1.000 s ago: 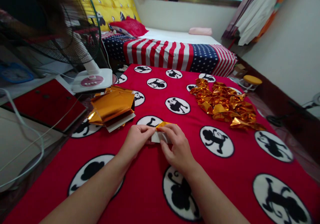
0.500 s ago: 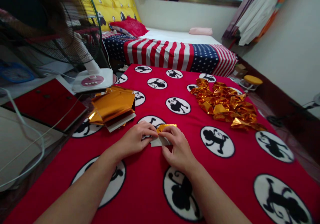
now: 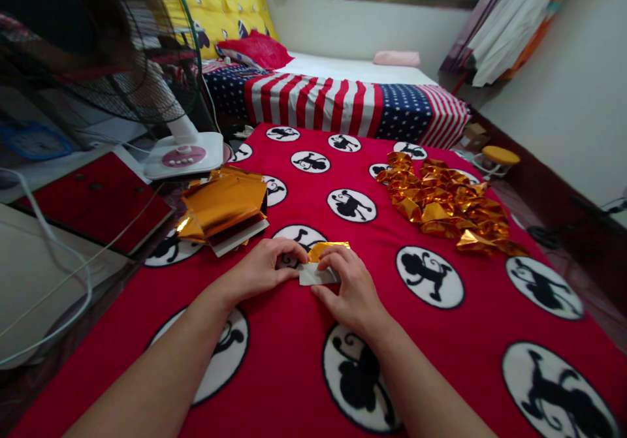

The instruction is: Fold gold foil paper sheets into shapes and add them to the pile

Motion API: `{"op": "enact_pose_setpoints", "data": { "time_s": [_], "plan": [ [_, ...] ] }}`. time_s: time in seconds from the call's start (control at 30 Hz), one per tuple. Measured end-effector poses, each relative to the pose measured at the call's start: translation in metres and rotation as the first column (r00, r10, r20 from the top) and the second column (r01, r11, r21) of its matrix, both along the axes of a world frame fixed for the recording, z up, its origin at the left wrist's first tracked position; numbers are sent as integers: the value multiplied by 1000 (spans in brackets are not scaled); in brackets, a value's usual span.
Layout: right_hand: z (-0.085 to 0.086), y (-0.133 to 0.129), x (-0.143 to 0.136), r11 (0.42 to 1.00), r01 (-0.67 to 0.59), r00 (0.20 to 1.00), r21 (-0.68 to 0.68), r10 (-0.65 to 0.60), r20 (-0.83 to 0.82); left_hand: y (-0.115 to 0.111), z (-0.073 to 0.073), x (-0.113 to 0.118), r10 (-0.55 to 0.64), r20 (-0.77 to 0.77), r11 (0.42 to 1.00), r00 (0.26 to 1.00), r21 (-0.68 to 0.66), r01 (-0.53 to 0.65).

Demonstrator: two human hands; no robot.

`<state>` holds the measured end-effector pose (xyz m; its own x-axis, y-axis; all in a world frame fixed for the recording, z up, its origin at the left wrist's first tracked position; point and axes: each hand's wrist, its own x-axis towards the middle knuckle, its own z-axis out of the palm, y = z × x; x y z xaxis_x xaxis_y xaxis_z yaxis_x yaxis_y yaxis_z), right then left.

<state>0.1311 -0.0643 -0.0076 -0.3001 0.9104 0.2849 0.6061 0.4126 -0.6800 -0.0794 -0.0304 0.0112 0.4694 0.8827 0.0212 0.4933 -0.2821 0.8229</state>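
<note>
A small piece of gold foil paper (image 3: 313, 275) lies on the red cloth in front of me, partly folded. Its pale back faces up along the near side and a gold strip shows along the far side. My left hand (image 3: 264, 269) has its thumb and forefinger closed on the left end. From the right, my right hand (image 3: 351, 288) holds the paper with bent fingers on top and the thumb at the near edge; the fingers cover its right part. A stack of flat gold foil sheets (image 3: 225, 206) sits to the left of my hands.
A heap of folded gold foil pieces (image 3: 441, 200) lies at the right on the monkey-patterned red cloth (image 3: 294, 359). An electric fan (image 3: 183, 154) stands at the left, near a dark red panel (image 3: 102, 196) and a white cable (image 3: 53, 235). Behind is a bed (image 3: 333, 102).
My right fingers have moved slightly apart from the left ones, and more of the paper's pale side shows between them. The view has shifted a little.
</note>
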Motion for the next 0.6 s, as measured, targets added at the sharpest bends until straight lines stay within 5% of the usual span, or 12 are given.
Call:
{"op": "enact_pose_setpoints", "data": {
  "time_s": [0.3, 0.6],
  "plan": [
    [1, 1, -3, 1000, 19, 1000, 15, -20, 6, 1, -3, 8, 35, 105, 998, 994, -62, -29],
    [-4, 3, -7, 997, 69, 996, 33, -67, -58, 3, -9, 10, 31, 70, 996, 997, 76, -36]
  ]
}}
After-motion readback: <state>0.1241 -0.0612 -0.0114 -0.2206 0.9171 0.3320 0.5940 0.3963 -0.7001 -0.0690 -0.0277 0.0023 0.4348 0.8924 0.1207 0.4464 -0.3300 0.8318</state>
